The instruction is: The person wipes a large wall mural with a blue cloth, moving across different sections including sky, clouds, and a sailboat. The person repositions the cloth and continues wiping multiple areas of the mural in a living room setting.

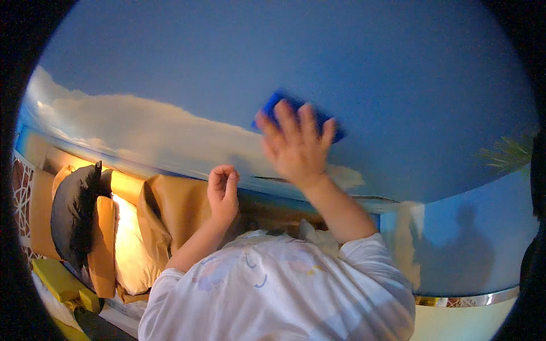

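Observation:
My right hand (298, 145) is raised against a wall painted as a blue sky (387, 68), its fingers spread over a blue cloth (335, 132). The hand presses the cloth flat to the wall; both look smeared by motion, and the palm hides the cloth's middle. Lower and to the left, my left hand (223, 190) hangs in the air with its fingers curled in toward the thumb. Nothing shows inside it.
Below the wall at left lie a tan leather cushion (176, 207), a black pillow (73, 219), a pale lit pillow (132, 244) and a yellow-green cushion (56, 278). A painted cloud (142, 125) crosses the wall. At right, a metallic strip (463, 301) edges the adjoining wall.

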`<state>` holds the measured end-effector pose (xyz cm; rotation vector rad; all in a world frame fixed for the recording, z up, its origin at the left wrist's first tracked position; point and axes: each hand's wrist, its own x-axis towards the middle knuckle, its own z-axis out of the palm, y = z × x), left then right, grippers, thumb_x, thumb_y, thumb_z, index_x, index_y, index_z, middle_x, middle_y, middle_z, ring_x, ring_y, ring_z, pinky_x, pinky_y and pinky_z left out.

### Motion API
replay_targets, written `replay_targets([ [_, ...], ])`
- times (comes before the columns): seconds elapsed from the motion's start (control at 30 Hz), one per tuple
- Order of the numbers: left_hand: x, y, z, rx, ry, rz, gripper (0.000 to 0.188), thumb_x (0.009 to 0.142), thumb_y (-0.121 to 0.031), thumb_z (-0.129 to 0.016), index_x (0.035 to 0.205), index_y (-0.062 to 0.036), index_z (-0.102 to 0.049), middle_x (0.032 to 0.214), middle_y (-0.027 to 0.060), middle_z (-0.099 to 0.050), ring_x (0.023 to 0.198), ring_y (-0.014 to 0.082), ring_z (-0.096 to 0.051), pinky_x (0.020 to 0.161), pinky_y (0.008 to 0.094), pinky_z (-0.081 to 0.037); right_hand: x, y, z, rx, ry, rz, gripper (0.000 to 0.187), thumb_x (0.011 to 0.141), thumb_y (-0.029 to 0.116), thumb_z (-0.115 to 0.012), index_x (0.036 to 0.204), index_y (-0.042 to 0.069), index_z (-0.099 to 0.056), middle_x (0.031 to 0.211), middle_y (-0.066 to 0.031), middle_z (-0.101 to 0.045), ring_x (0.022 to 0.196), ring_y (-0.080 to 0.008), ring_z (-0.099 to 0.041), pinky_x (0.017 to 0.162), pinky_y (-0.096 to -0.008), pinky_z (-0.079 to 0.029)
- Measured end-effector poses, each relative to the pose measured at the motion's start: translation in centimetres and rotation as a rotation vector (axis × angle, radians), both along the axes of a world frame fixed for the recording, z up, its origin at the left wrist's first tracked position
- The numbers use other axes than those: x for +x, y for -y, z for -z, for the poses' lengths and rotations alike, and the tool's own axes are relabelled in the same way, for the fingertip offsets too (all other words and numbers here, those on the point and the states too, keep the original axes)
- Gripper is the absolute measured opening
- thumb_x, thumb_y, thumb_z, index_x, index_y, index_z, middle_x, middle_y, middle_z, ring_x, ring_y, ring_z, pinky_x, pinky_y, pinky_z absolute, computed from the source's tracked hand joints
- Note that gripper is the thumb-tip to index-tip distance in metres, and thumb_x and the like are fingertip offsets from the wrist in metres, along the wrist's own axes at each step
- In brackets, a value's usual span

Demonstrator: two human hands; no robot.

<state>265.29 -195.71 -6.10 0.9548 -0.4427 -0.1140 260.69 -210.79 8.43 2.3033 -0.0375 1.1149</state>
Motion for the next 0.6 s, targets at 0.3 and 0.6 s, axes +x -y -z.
replay_targets([
  [0.3,-0.5,0.0,0.0,0.143,0.037,0.007,0.012,0.095,-0.002,-0.055,0.107,-0.0035,-0.054,0.095,0.0034,-0.057,0.087,0.0119,-0.055,0.081,0.0253,-0.046,-9.7,7.3,24.2,0.371,-0.821,-0.152,0.055,0.091,0.021,-0.048,0.145,0.02,-0.042,0.155,0.0028,-0.032,0.143,-0.0169,-0.029,0.109,-0.0361,-0.037],
  [0.6,-2.6,3.7,-0.6,0.158,0.105,0.146,0.011,0.094,0.0,-0.055,0.105,-0.0024,-0.054,0.095,0.0044,-0.057,0.089,0.0125,-0.055,0.082,0.026,-0.045,-8.0,7.9,-0.5,0.114,0.149,0.057,0.049,0.086,0.046,-0.06,0.134,0.036,-0.055,0.152,-0.0105,-0.035,0.142,-0.0432,-0.021,0.107,-0.0714,-0.006],
])
